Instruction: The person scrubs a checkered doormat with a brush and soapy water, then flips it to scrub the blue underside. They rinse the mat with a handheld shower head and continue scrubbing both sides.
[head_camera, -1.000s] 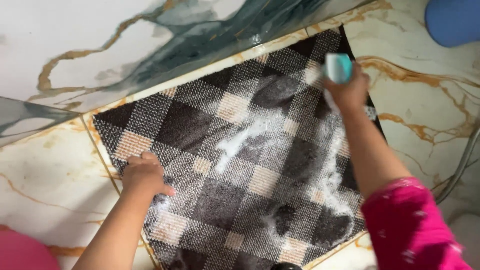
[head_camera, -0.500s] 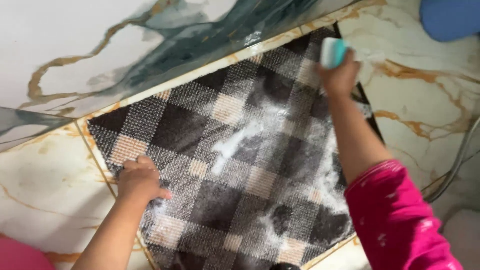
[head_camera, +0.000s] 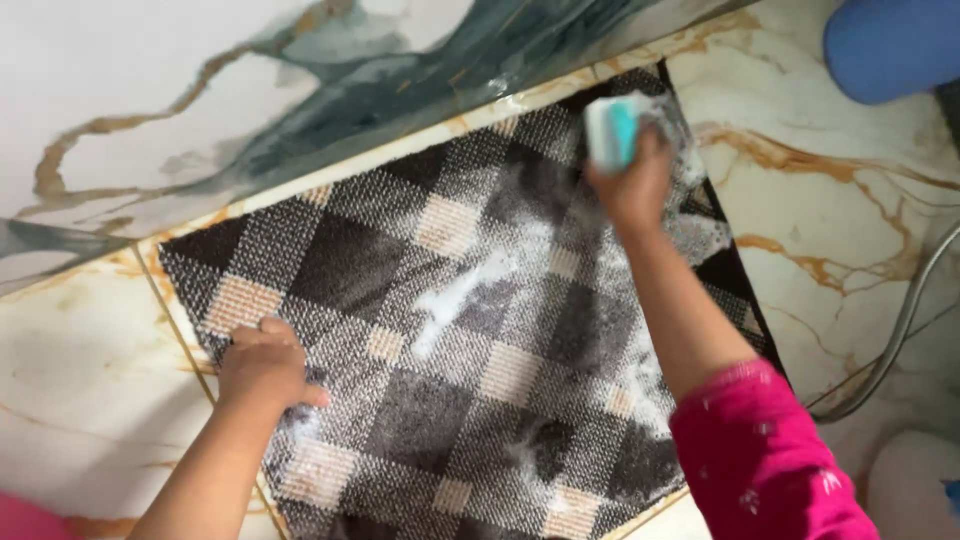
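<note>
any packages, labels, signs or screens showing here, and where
None in view: no package, label, sign or screen.
Nearest thing: a white and teal plastic scrub brush, blank as far as shown, in the right hand at the far corner of the soapy brown and beige checked mat.

Soft, even indoor light, few shadows; wet glare along the far wall tile (head_camera: 500, 85); motion blur smears the right hand (head_camera: 632, 185).

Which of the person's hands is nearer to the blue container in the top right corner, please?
Right. The right hand, gripping a teal brush at the mat's far corner, is nearer the blue container. The left hand presses the mat's opposite edge, far from it.
</note>
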